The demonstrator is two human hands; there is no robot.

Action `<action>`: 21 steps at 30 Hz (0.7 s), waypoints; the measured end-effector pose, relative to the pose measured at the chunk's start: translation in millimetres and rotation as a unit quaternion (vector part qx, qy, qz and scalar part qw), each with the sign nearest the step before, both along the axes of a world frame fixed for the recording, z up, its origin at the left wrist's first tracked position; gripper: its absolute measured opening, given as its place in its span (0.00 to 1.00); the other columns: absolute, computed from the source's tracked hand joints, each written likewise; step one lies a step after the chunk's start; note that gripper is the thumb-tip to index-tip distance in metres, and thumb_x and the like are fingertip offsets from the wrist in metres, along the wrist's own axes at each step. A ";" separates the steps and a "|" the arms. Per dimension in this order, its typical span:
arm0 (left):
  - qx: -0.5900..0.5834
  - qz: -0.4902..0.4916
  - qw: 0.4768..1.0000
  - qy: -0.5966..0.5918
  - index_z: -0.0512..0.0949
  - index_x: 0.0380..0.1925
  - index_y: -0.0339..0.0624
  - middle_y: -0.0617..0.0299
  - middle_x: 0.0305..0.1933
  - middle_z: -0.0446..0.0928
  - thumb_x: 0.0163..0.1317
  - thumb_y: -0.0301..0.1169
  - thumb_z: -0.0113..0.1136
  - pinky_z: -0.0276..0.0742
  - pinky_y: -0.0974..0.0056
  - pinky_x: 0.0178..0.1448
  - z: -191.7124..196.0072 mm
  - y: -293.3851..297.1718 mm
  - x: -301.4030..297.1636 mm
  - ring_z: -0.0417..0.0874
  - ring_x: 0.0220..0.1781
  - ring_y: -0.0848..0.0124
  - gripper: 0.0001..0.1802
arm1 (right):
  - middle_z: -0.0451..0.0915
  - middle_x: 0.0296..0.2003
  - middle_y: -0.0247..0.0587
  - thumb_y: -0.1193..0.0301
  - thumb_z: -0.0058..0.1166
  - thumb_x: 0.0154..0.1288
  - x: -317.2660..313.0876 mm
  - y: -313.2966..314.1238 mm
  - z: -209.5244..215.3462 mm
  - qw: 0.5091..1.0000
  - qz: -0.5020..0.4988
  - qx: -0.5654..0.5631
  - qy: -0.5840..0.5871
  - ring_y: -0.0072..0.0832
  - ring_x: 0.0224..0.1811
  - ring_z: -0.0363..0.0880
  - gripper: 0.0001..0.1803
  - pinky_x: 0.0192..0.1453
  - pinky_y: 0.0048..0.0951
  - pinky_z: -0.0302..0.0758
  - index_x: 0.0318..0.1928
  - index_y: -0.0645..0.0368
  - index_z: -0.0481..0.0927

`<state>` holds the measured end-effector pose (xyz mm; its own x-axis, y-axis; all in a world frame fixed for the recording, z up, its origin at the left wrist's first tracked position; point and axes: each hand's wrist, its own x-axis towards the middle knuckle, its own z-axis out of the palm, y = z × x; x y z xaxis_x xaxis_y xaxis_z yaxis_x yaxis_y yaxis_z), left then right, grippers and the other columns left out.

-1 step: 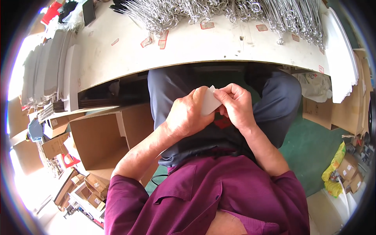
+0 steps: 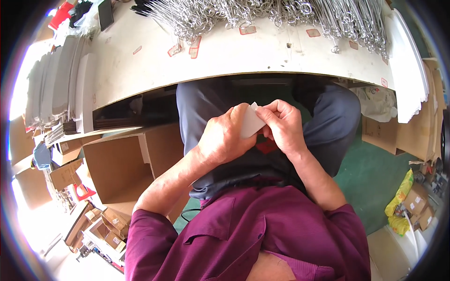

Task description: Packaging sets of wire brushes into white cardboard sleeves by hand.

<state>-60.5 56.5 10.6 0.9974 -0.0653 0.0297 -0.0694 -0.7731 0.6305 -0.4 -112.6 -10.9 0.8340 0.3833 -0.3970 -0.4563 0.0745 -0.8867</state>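
Note:
Over my lap, just below the white table's edge (image 2: 234, 63), both hands meet on a small white card (image 2: 251, 124). My left hand (image 2: 225, 138) wraps its left side while the fingers of my right hand (image 2: 281, 126) pinch its upper right corner. A red piece (image 2: 267, 146) shows under my right hand; what it is cannot be made out. I sit in grey trousers and a maroon shirt.
A heap of metal wire hooks (image 2: 262, 16) lies along the table's far side, with small red-edged tags (image 2: 192, 47) near it. White sheets are stacked at the left (image 2: 56, 89) and right (image 2: 408, 70). Open cardboard boxes (image 2: 117, 164) stand at my left; a yellow bag (image 2: 403, 192) lies on the green floor.

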 end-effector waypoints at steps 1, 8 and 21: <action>-0.002 0.000 1.000 0.001 0.73 0.54 0.34 0.44 0.40 0.84 0.52 0.30 0.72 0.88 0.50 0.39 -0.7 -0.1 -0.3 0.89 0.38 0.46 0.29 | 0.82 0.24 0.33 0.69 0.64 0.73 0.2 -0.8 0.6 1.000 0.000 -0.002 0.001 0.13 0.17 0.73 0.10 0.19 0.18 0.65 0.36 0.62 0.82; -0.025 -0.004 0.999 0.041 0.75 0.57 0.35 0.42 0.46 0.85 0.54 0.32 0.74 0.88 0.49 0.48 -0.9 2.1 -2.4 0.89 0.47 0.45 0.31 | 0.83 0.24 0.34 0.70 0.65 0.73 -6.2 1.1 -1.2 0.999 -0.011 -0.024 -0.042 0.13 0.19 0.75 0.11 0.23 0.18 0.70 0.34 0.63 0.82; -0.044 -0.004 0.999 0.006 0.75 0.58 0.31 0.39 0.45 0.85 0.52 0.32 0.77 0.88 0.51 0.47 -2.0 8.1 -4.0 0.89 0.46 0.45 0.34 | 0.90 0.41 0.52 0.71 0.65 0.72 -32.5 6.4 -11.6 0.944 0.017 -0.077 -0.319 0.27 0.39 0.89 0.21 0.43 0.28 0.83 0.61 0.68 0.81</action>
<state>-64.6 64.6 8.7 0.9971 -0.0716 0.0246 -0.0684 -0.7142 0.6966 -32.8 -106.2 -22.5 0.9105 0.3926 0.1300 0.1757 -0.0826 -0.9810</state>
